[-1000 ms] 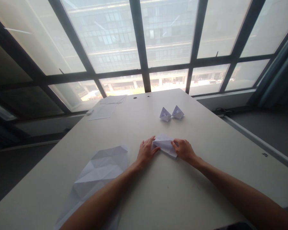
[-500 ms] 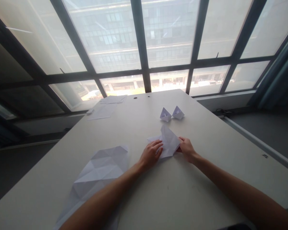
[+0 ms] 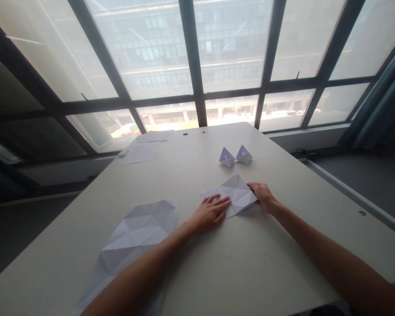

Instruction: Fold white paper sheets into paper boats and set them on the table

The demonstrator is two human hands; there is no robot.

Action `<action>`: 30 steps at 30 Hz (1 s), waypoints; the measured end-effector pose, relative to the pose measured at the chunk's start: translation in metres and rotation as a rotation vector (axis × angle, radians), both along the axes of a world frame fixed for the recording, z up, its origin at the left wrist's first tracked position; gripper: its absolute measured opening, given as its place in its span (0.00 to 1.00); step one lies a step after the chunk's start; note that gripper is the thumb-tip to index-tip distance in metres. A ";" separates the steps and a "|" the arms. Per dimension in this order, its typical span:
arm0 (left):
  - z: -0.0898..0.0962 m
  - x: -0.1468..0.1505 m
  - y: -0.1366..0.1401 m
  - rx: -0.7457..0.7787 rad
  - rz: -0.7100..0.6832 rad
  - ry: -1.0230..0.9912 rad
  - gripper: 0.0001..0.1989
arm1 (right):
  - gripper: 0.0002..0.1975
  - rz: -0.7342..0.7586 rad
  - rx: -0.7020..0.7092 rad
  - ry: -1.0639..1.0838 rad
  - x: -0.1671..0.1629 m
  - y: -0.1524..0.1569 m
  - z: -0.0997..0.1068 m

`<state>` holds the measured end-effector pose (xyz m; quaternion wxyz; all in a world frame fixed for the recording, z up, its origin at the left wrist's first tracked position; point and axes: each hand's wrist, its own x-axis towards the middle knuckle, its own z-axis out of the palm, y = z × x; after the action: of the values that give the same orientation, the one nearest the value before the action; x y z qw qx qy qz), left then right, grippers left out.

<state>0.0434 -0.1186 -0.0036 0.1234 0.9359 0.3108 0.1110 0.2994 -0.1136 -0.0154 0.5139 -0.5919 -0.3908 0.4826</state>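
Note:
A folded sheet of white paper (image 3: pixel 239 193) lies low on the table between my hands, with crease lines across its upper face. My left hand (image 3: pixel 212 213) rests flat on its left part, fingers spread over it. At its right corner, my right hand (image 3: pixel 263 195) pinches the edge; the fingertips are partly hidden by the paper. Just beyond stand two small folded paper boats (image 3: pixel 227 157), side by side.
A large creased paper sheet (image 3: pixel 134 232) lies at the left, partly under my left forearm. Flat paper sheets (image 3: pixel 140 152) lie at the table's far left corner. The white table (image 3: pixel 197 281) reaches toward the windows (image 3: pixel 230 44).
The folded paper's raised flap has come down and spread out to the right. My right hand has moved slightly right with its corner, while my left hand has flattened on the paper.

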 end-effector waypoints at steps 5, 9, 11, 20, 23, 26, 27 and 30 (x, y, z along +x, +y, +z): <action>0.006 0.000 0.000 0.023 0.003 -0.068 0.19 | 0.16 0.003 0.100 -0.140 0.004 0.003 -0.007; 0.009 0.001 -0.001 0.034 -0.002 -0.144 0.12 | 0.16 0.079 0.182 -0.226 -0.003 0.000 -0.007; 0.009 0.002 -0.001 0.023 -0.010 -0.154 0.11 | 0.14 0.131 0.220 -0.280 -0.006 -0.001 -0.008; -0.005 0.003 0.002 0.068 0.055 -0.086 0.18 | 0.10 0.150 0.282 -0.535 -0.007 0.000 -0.018; -0.010 0.001 0.003 0.073 0.073 -0.033 0.22 | 0.08 0.123 0.259 -0.574 -0.009 -0.002 -0.016; -0.012 0.000 0.005 0.049 0.072 0.017 0.23 | 0.07 0.105 0.241 -0.602 -0.010 -0.003 -0.013; -0.012 -0.001 0.005 0.042 0.069 0.030 0.23 | 0.07 0.106 0.246 -0.609 -0.011 -0.004 -0.013; -0.011 -0.001 0.006 0.036 0.063 0.056 0.24 | 0.07 0.111 0.276 -0.628 -0.011 -0.004 -0.013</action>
<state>0.0423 -0.1126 -0.0142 0.0943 0.9305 0.3413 0.0940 0.2887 -0.1174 -0.0289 0.4168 -0.6141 -0.6231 0.2467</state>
